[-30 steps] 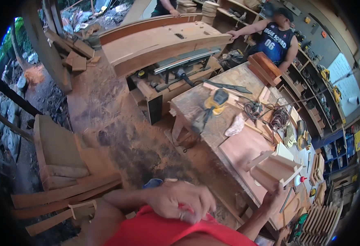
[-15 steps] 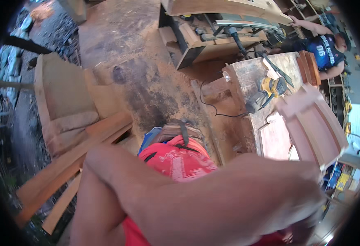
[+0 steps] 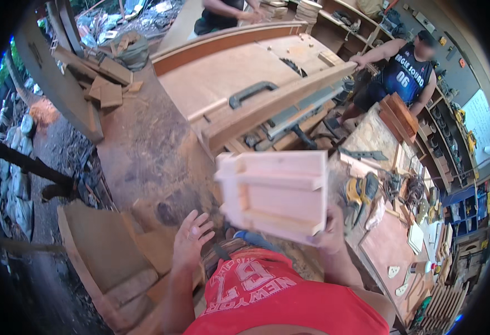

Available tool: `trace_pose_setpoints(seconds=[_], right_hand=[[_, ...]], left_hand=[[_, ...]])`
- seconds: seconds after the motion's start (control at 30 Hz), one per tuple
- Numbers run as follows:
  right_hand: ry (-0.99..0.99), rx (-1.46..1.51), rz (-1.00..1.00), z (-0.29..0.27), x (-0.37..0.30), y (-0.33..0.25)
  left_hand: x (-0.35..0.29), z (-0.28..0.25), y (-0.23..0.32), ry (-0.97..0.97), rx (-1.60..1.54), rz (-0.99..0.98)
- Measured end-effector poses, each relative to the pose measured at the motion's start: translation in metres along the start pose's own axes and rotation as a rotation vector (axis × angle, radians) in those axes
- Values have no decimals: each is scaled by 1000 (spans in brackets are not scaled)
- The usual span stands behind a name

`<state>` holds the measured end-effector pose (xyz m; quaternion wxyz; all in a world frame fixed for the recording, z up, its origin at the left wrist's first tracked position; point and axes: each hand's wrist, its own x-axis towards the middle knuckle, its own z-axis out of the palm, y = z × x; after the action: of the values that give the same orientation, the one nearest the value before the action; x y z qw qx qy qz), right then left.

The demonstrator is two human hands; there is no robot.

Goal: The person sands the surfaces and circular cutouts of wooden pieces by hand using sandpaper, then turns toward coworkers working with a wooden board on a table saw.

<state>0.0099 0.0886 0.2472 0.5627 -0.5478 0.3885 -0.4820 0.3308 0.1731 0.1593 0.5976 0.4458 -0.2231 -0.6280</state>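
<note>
A pale wooden panel (image 3: 278, 192) with raised strips along its face is held up in front of my body, tilted. My right hand (image 3: 330, 231) grips its lower right corner, the fingers partly hidden behind the wood. To the left of the panel, my left hand (image 3: 193, 239) is held up with its fingers spread and nothing in it. A small gap separates it from the panel's left edge.
A saw table with a circular blade (image 3: 293, 67), a black clamp (image 3: 250, 94) and a long beam (image 3: 278, 106) stands ahead. A person in a dark jersey (image 3: 404, 78) touches the beam. A yellow sander (image 3: 361, 192) lies on the cluttered right bench. Boards (image 3: 111, 262) rest at left.
The panel has moved from the bench at right to in front of me, in my right hand. My arm no longer crosses the view, and the view has shifted to show more ahead.
</note>
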Motion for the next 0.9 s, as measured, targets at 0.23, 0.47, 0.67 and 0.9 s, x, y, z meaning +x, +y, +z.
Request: trace_pose_setpoints(seconds=[0.23,0.47,0.67,0.9], right_hand=[[-577,358,149,92,143,26],[-797,110,284,154,237,50],[-649,-20,416,253,288,72],[-321,-535,303,368,367,112]], left_hand=[[77,-75,27,82,-414,162],[99,-151,76,27,-393,141],[157,-211,130,66,-506,213],[218,-372,223,386,-380,131]])
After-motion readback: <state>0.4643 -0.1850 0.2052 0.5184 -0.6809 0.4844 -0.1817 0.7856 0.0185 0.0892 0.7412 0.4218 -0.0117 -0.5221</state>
